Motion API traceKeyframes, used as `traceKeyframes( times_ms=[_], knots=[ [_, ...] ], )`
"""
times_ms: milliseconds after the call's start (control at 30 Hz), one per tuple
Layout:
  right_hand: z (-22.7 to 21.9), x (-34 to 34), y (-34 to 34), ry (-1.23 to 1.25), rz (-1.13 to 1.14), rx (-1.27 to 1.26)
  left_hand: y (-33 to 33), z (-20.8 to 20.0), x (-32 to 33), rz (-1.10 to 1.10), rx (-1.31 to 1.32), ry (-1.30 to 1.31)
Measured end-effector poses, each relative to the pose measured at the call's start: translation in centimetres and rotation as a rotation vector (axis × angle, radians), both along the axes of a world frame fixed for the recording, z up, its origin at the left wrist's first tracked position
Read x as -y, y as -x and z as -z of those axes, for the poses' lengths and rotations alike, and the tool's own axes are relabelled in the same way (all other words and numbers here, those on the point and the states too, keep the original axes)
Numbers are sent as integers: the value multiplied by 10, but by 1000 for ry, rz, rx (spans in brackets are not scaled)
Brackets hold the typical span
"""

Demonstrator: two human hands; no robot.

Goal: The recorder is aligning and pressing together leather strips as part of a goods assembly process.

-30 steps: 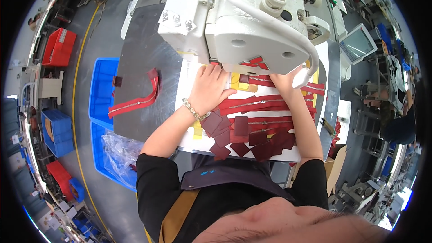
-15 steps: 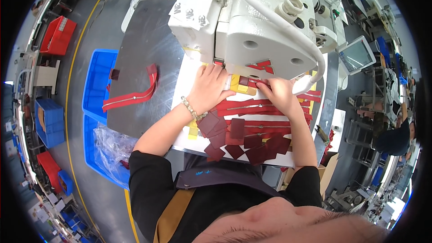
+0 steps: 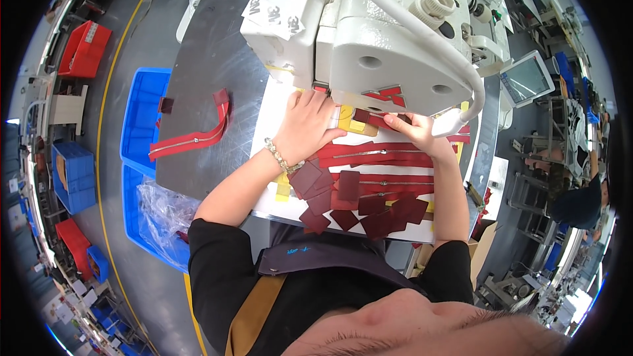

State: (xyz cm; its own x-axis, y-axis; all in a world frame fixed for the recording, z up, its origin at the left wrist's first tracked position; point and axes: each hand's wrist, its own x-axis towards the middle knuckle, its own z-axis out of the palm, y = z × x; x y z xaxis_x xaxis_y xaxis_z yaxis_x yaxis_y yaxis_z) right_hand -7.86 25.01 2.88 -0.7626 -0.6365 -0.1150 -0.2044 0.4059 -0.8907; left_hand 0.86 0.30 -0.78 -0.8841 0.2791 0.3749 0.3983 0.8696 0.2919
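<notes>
My left hand (image 3: pixel 304 120) lies flat on the white board, fingers stretched out under the edge of the white sewing machine (image 3: pixel 395 53). Beside its thumb is a yellow guide piece (image 3: pixel 345 118) with a dark red patch (image 3: pixel 362 116) next to it. My right hand (image 3: pixel 419 134) pinches a red zipper (image 3: pixel 378 121) between thumb and fingers, its end meeting the patch beneath the machine head. Nearer to me lie several red zippers (image 3: pixel 369 153) with metal teeth. Several loose dark red square patches (image 3: pixel 349 188) overlap them.
Another red zipper (image 3: pixel 198 137) curves over the grey metal table (image 3: pixel 198 59) at left. Blue bins (image 3: pixel 136 115) stand beside the table, one holding clear plastic (image 3: pixel 161 207). A thick white cable (image 3: pixel 422 25) arches over the machine. At right are a screen (image 3: pixel 527 79) and a cardboard box (image 3: pixel 484 244).
My right hand has shifted slightly to the right and its fingers have spread a little along the zipper. My left hand stays nearly in place.
</notes>
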Motion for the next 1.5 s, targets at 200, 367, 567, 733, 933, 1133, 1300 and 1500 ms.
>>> traceKeyframes(
  times_ms=[200, 367, 567, 733, 933, 1133, 1300, 1500],
  knots=[
    [-5, -1, -1, -112, 20, -31, -1, -1, 0, -2, -1, 19],
    [-4, 1, -3, -159, 25, -94, -1, 0, 0, -11, -1, 19],
    [-4, 20, -12, -128, 64, -194, -1, -2, 1, -3, 54, -3],
    [12, 36, -22, 5, 181, -280, 0, -6, 2, 35, 92, -88],
    [12, 28, -19, 103, 166, 117, 1, -7, 3, 37, 78, -107],
    [-16, 21, -29, -232, -79, -118, 0, -8, 4, 76, 74, -113],
    [-7, 13, -50, -342, 45, -716, 0, -12, 0, 126, 63, -102],
    [-7, 20, -50, -536, 181, -875, 2, -6, 1, 117, 76, -122]
  ],
)
